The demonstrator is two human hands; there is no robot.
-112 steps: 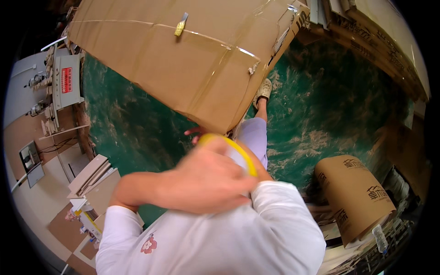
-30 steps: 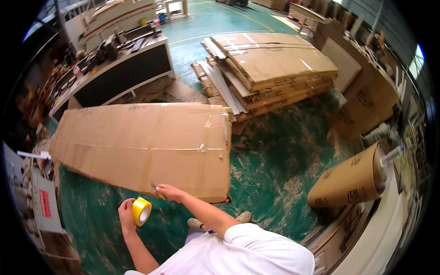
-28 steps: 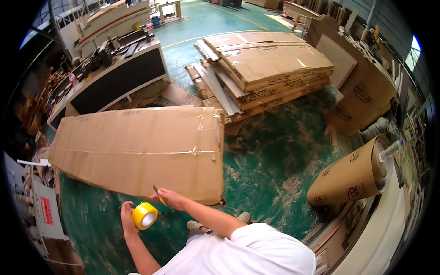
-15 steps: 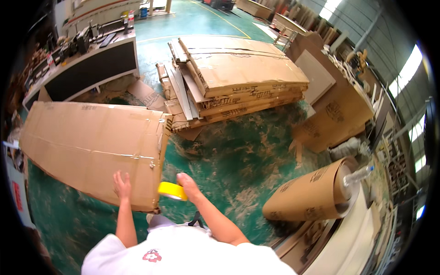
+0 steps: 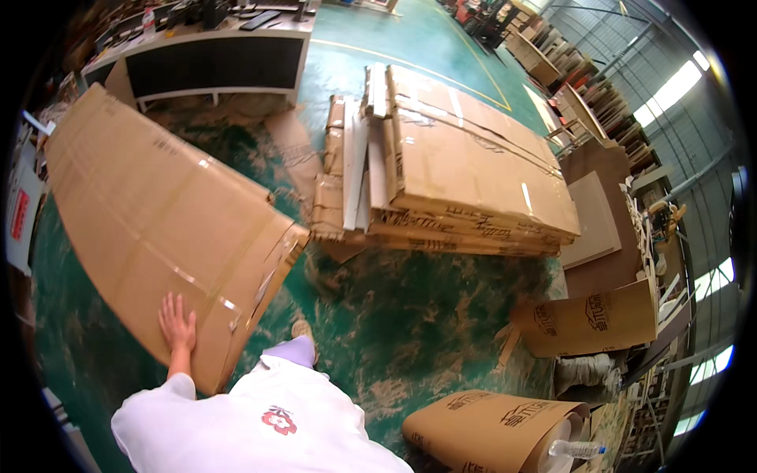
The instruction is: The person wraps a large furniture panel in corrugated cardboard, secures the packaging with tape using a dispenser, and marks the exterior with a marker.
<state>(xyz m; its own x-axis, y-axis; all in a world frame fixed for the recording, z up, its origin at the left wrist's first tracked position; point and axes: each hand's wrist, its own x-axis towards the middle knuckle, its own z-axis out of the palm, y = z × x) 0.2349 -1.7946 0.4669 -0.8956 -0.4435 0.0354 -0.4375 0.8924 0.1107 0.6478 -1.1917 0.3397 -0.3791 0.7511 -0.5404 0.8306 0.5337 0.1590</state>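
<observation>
My left hand (image 5: 178,322) rests flat on the near end of a large cardboard carton (image 5: 165,213), fingers stretched out and touching its top face. Shiny strips of tape cross the carton, and a loose-looking flap runs along its right end. My right hand is out of view, and so is the yellow roll of tape it held earlier. My foot (image 5: 303,331) shows on the floor just right of the carton.
A stack of flat cartons (image 5: 481,158) stands ahead with white strips at its left side. To the lower right is a cardboard roll (image 5: 489,426) with a plastic bottle (image 5: 576,449). A desk (image 5: 213,67) stands far left, and a bent cardboard sheet (image 5: 591,323) right.
My view has turned to the right. My right hand and the yellow tape roll have left the picture. The left hand stays on the carton, now pressed flat.
</observation>
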